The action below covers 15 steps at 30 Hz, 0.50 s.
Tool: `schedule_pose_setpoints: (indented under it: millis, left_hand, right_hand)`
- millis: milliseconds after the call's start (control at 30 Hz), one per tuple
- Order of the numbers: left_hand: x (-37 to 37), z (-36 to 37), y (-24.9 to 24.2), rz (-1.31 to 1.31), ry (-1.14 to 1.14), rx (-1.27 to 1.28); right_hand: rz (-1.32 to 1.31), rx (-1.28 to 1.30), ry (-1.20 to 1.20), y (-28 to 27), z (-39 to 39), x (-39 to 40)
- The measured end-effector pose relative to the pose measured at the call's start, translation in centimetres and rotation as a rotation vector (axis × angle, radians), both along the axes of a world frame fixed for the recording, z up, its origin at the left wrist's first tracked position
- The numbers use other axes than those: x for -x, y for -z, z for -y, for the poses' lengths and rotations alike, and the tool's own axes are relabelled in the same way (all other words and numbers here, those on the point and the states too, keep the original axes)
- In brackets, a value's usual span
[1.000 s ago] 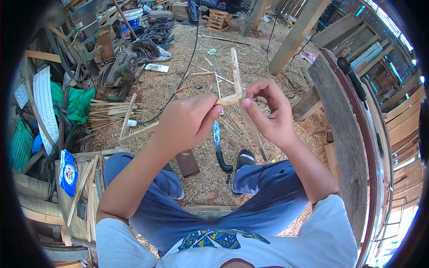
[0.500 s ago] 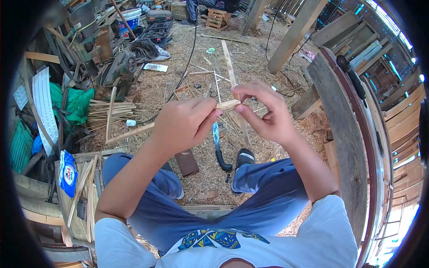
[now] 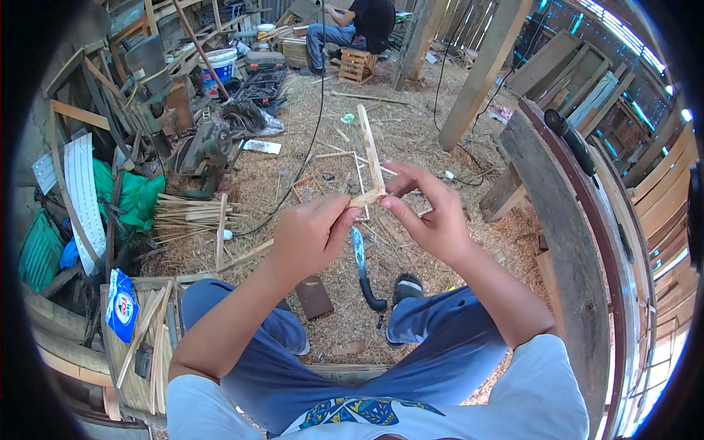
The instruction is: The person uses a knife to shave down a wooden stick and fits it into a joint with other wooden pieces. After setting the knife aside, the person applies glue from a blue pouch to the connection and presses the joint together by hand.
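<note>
My left hand (image 3: 312, 231) is closed around a thin wooden strip (image 3: 253, 256), which runs out behind it to the lower left and seems to join a shorter upright strip (image 3: 221, 231). The strip's near end (image 3: 364, 199) pokes out past my thumb and fingers. There it meets the end of a second wooden strip (image 3: 369, 147) at an angle, forming a corner. My right hand (image 3: 436, 220) pinches this corner between thumb and fingertips. The second strip points away from me. Whether the two strips are fastened cannot be seen.
On the shavings-covered floor lie a tool with a black curved handle (image 3: 372, 295), a brown block (image 3: 314, 297) and a bundle of thin sticks (image 3: 189, 217). A blue glue packet (image 3: 122, 306) rests at left. A person (image 3: 348, 33) sits at the back.
The second strip, earlier crossing past the corner towards me, now ends at the corner and points away. Both hands sit slightly lower in view. The camera has tilted up, showing more of the seated person.
</note>
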<state>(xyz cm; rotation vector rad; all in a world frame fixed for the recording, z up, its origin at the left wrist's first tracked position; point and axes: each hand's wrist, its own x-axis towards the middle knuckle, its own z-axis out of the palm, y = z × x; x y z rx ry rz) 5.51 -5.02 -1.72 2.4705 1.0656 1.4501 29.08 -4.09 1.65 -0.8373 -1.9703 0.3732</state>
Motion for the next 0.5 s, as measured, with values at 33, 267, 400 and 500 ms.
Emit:
schedule_pose_setpoints:
  millis: [33,267,400,500]
  left_hand:
    - [0.0,-0.1,0.2,-0.003,-0.006,0.015]
    - [0.5,-0.5,-0.3,0.062,-0.059,0.089]
    - [0.9,-0.6,-0.6,0.076,-0.074,0.121]
    - [1.2,-1.2,-0.4,0.065,-0.009,0.037]
  right_hand:
    - [-0.007,0.032,-0.006,-0.1,0.0,0.0]
    - [0.048,0.072,0.028,0.5,-0.5,-0.5]
    - [0.072,0.017,0.044,0.0,-0.6,-0.5]
    - [0.07,0.022,0.026,-0.3,-0.5,-0.5]
